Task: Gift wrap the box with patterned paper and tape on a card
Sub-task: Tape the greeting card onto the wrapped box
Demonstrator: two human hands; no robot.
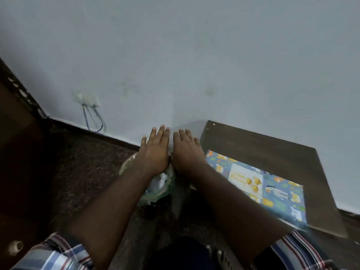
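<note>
Hands are held out flat, fingers straight, left hand (154, 152) beside right hand (187, 152), nothing gripped; wrapped box (276, 193), card (246, 180) on top, is seen on tabletop (263, 145) right of them

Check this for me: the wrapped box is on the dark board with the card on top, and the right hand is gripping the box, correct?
Not quite. In the head view the right hand is open, fingers straight, beside the left hand and off the box. The box lies on the board with the card on top.
</note>
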